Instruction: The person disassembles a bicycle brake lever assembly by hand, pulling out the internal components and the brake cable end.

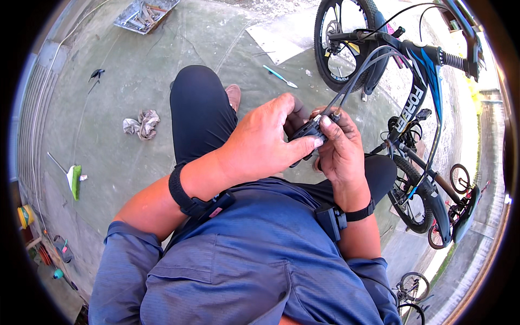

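Note:
Both hands meet in front of my lap, above my knees, around a black bicycle control part (310,130), perhaps a shifter; the fingers hide much of it. My left hand (265,135) grips it from the left, thumb pressed along its lower side. Closed on its other end is my right hand (344,146), the thumb on top near a metal cable fitting. Grey and black cables (364,65) run from the part up to the bicycle (420,100), which has a black, blue and white frame and stands at my right. Dark smudges mark my fingers.
A metal tray (156,25) of tools lies at the far left. On the green ground sheet are a teal-handled tool (279,76), a crumpled cloth (145,124), a small black part (96,75) and a green-and-white packet (75,181). More bicycles (414,287) stand at the right.

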Available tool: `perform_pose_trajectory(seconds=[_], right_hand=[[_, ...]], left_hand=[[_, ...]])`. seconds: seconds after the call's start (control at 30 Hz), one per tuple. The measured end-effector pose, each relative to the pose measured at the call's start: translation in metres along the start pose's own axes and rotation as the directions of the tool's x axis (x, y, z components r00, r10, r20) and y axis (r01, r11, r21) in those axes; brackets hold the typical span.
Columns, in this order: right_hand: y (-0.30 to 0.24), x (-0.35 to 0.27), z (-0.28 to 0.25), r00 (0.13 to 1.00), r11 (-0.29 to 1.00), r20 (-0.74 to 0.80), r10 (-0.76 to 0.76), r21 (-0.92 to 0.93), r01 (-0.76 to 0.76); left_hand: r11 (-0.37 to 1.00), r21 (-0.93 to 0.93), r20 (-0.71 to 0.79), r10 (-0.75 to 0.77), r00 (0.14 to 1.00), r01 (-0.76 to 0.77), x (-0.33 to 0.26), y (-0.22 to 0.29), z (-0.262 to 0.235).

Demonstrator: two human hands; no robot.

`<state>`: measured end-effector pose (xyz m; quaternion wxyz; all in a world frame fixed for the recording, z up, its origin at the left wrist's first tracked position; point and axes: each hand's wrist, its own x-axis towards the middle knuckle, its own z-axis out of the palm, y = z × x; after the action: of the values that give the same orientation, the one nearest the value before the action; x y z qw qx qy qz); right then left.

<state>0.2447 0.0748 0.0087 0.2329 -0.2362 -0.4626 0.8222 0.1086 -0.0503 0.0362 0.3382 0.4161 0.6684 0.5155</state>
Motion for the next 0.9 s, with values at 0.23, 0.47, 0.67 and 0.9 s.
perform_pose_trajectory(seconds=[0.23,0.47,0.67,0.9], right_hand=[[0.003,0.002,0.000,0.998,0.997,-0.019,0.060,0.043,-0.059],[0.008,0.003,0.001,0.996,0.989,-0.049,0.071,0.132,-0.064],[0.005,0.003,0.003,0.996,0.988,-0.033,0.085,0.131,-0.080],[0.004,0.002,0.004,0.998,0.993,-0.039,0.058,0.104,-0.054]], left_hand=[[0.990,0.139,-0.122,0.023,0.992,-0.006,0.004,-0.007,0.013],[0.985,0.174,-0.159,0.030,0.987,-0.002,0.005,-0.008,0.015],[0.997,0.074,-0.133,0.026,0.991,-0.016,0.006,-0.011,0.013],[1.000,0.020,-0.084,0.017,0.996,-0.015,0.006,-0.011,0.010]])
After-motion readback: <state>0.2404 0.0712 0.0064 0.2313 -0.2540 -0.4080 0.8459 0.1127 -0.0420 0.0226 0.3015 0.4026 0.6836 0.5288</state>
